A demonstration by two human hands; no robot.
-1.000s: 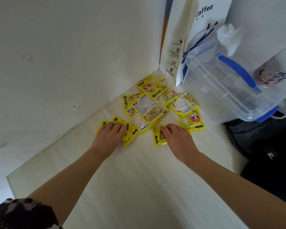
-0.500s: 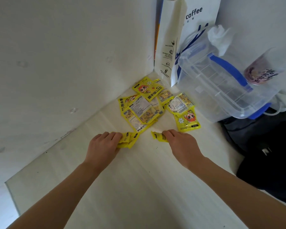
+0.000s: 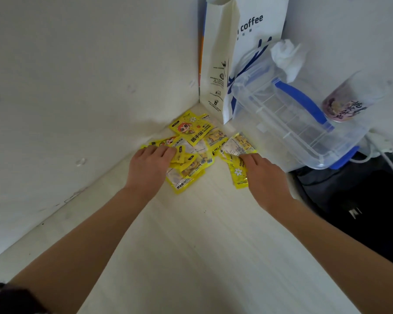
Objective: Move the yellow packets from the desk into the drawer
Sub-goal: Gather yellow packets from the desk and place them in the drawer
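Several yellow packets (image 3: pixel 193 132) with cartoon prints lie heaped in the far corner of the pale desk (image 3: pixel 202 234). My left hand (image 3: pixel 149 168) reaches onto the left side of the heap, fingers curled over a few crumpled packets (image 3: pixel 179 156). On the right side, my right hand (image 3: pixel 264 175) has its fingers curled on a packet (image 3: pixel 238 172) that sticks out from under the palm, beside a white-faced packet (image 3: pixel 237 145). No drawer is in view.
White walls (image 3: pixel 77 87) close the corner at left and back. A white paper coffee bag (image 3: pixel 236 53) stands behind the heap. To the right, a clear plastic box (image 3: pixel 293 123) with a blue handle, a drink cup (image 3: pixel 345 103), and a black bag (image 3: pixel 361 211).
Both hands, each holding packets pulled toward me, have moved forward again onto the heap in the corner. The view has shifted closer.
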